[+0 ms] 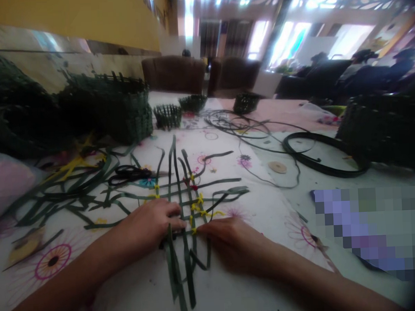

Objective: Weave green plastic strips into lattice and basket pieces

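Note:
A flat open weave of dark green strips [185,200] lies on the flowered tablecloth, with yellow ties [199,199] and a few red ties at its crossings. My left hand [160,217] rests on the near left part of the weave, its fingers bent around the strips there. From the right, my right hand [228,237] reaches in, thumb and fingers pinched at a yellow tie near the front crossing. The tips of that pinch are partly hidden. Black-handled scissors [129,174] lie just beyond my left hand, their blades reaching the weave.
Loose green strips [102,192] are heaped at the left. Dark woven baskets [112,104] stand behind them, and another large basket [385,129] stands at the right. A coiled band [327,172] and a tape roll [277,167] lie at the right. Chairs [174,74] stand beyond the table.

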Available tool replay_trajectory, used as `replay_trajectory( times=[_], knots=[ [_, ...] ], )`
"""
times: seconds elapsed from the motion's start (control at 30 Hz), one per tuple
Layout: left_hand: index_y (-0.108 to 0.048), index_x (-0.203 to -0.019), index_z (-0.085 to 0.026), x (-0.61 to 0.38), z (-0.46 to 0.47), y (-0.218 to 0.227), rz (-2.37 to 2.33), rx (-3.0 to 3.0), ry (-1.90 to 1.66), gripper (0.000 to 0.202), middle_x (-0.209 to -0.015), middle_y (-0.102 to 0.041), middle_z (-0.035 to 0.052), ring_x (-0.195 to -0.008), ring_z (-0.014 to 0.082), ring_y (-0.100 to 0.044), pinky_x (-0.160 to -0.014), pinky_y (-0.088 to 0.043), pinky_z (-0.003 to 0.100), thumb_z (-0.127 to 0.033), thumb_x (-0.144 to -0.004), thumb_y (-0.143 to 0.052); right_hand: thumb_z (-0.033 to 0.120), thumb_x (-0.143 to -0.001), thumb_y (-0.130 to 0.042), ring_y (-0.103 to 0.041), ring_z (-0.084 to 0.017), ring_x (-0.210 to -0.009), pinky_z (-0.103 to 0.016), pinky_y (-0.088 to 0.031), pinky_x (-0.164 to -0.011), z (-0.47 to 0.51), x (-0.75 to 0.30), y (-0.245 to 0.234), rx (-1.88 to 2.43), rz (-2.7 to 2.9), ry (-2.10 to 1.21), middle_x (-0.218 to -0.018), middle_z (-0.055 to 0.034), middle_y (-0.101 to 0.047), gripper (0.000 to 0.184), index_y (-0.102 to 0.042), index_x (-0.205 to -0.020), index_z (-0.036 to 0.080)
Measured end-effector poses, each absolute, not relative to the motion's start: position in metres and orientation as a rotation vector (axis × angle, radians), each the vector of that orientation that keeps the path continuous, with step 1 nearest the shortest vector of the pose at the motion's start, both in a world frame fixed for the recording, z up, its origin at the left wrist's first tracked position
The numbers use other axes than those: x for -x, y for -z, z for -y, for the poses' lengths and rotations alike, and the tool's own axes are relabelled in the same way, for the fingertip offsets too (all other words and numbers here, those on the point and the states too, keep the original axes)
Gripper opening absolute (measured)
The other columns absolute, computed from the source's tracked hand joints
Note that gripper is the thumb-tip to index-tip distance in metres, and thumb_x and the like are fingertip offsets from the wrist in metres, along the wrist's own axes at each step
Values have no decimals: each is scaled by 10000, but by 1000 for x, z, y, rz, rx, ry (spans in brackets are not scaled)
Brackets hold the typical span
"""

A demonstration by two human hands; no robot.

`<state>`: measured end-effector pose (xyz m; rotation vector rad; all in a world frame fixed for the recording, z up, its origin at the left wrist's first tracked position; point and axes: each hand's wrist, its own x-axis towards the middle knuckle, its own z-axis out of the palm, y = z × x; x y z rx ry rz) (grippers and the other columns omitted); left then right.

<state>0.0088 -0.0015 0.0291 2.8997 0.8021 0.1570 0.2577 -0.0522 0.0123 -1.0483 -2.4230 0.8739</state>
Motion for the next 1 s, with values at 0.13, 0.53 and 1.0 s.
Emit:
replay_trajectory(
  times=[0.13, 0.53, 1.0],
  knots=[
    [-717, -1040, -260, -6, -3, -30, -853, -2774, -209, 221, -1173, -640, 61, -990, 201, -636, -838, -520, 313, -257, -934, -523, 144, -947, -414, -627, -130, -794, -225, -453, -727, 54, -257, -18, 989, 2451, -930, -917, -62, -704, 282, -651, -1096, 175],
    [-464, -1407, -152, -19, -14, 1, -1295, -2834, -62, 556, -1525, -383, 110, -1349, 265, -448, -1097, -413, 377, -403, -916, -538, 186, -987, -388, -638, -130, -852, -228, -462, -776, 52, -257, -11, 943, 2471, -949, -991, -81, -710, 316, -633, -1188, 184],
    [-479, -1383, -95, -32, -9, -9, -1374, -2888, 163, 505, -1490, -406, 174, -1359, 342, -421, -1104, -308, 602, -338, -941, -509, 197, -986, -401, -635, -130, -798, -226, -451, -717, 53, -255, -9, 961, 2450, -925, -913, -70, -712, 299, -662, -1130, 176]
  ],
)
